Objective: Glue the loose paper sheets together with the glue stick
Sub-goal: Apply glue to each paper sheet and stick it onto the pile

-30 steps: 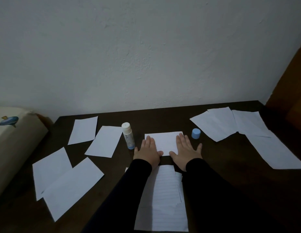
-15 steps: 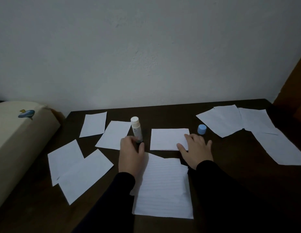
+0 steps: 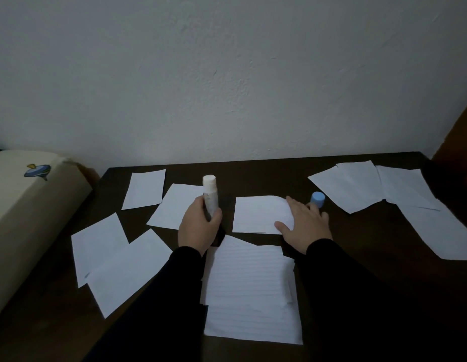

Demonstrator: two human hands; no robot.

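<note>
My left hand (image 3: 198, 228) grips the lower part of the uncapped white glue stick (image 3: 210, 195), which stands upright on the dark table (image 3: 357, 246). Its blue cap (image 3: 317, 199) sits apart, just beyond my right hand (image 3: 304, 226). That hand lies flat with straight fingers on the right end of a small white sheet (image 3: 258, 214) at the table's middle. A stack of lined sheets (image 3: 250, 291) lies nearer me, between my black sleeves.
Several loose white sheets lie at the left (image 3: 122, 259) and the far right (image 3: 407, 189) of the table. A cream box (image 3: 26, 205) with a blue sticker stands off the table's left edge. A white wall rises behind.
My left hand left the small sheet, moved left and took hold of the glue stick. My right hand slid to the sheet's right end. The camera view shifted slightly.
</note>
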